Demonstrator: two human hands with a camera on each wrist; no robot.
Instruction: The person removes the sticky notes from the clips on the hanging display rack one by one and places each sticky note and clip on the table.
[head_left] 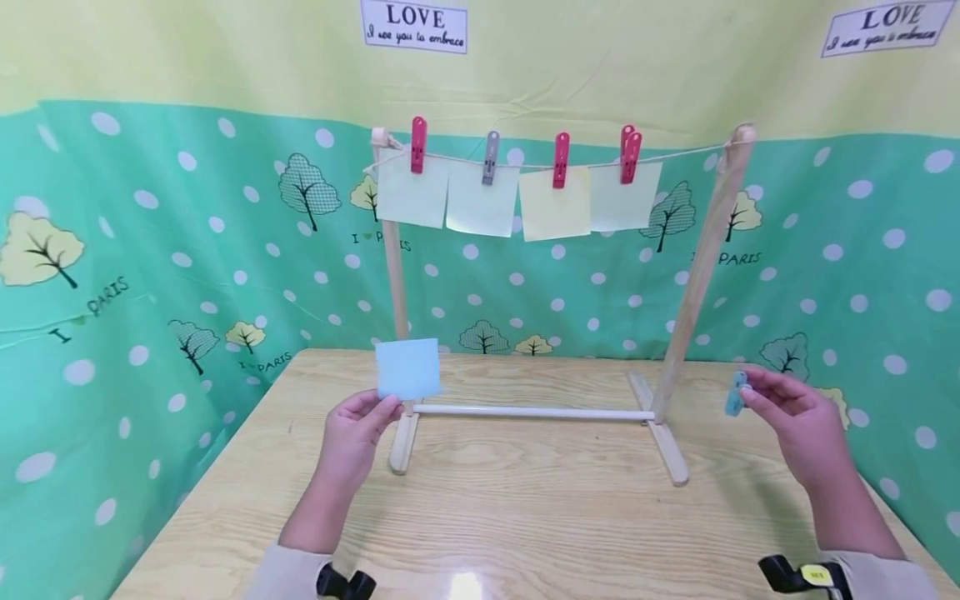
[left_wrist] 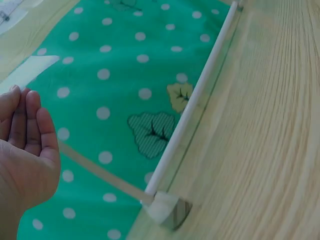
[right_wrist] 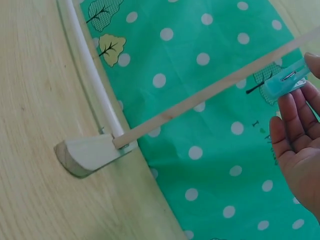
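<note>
Between thumb and fingers, my left hand (head_left: 352, 442) pinches the lower edge of a small blue paper sheet (head_left: 408, 368), raised in front of the rack's left post. In the left wrist view only part of that sheet (left_wrist: 31, 71) shows above the fingertips. Off to the right of the rack, my right hand (head_left: 802, 421) holds a teal clothespin (head_left: 736, 393) by one end. The right wrist view shows the clothespin (right_wrist: 286, 81) with its metal spring. Pale paper sheets (head_left: 482, 200) hang from a string, held by red clothespins (head_left: 561, 161) and a grey clothespin (head_left: 491, 158).
A wooden rack with a left post (head_left: 395, 275) and right post (head_left: 705, 267) stands on the wood-grain table (head_left: 525, 517). A white rod (head_left: 532, 412) joins its feet low down. Behind hangs a green dotted cloth (head_left: 247, 225).
</note>
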